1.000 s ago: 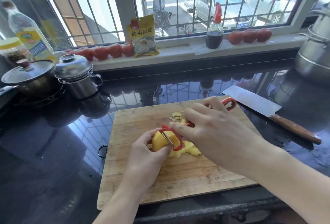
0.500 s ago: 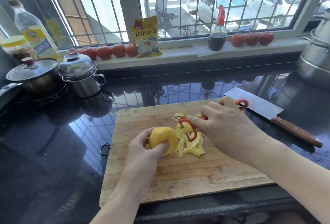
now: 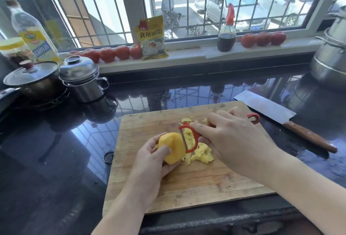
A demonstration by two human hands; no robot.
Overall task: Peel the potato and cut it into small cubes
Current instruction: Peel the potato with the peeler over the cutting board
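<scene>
A yellow, mostly peeled potato [image 3: 173, 146] sits over the wooden cutting board [image 3: 187, 188], gripped from below and the left by my left hand [image 3: 149, 161]. My right hand [image 3: 230, 137] holds a red Y-shaped peeler [image 3: 189, 138] whose blade lies against the potato's right side. Yellow peelings [image 3: 201, 153] are heaped on the board just right of the potato, under the peeler.
A cleaver with a wooden handle [image 3: 280, 116] lies on the black counter right of the board. Two lidded pots [image 3: 80, 79] stand at the back left, a large steel pot [image 3: 335, 56] at the far right. Tomatoes [image 3: 112, 54], bottles and a yellow packet [image 3: 152, 38] line the windowsill.
After a stroke that carried the peeler away to the right over the peelings, my right hand has brought it back against the potato's right side. My left hand has turned the potato slightly.
</scene>
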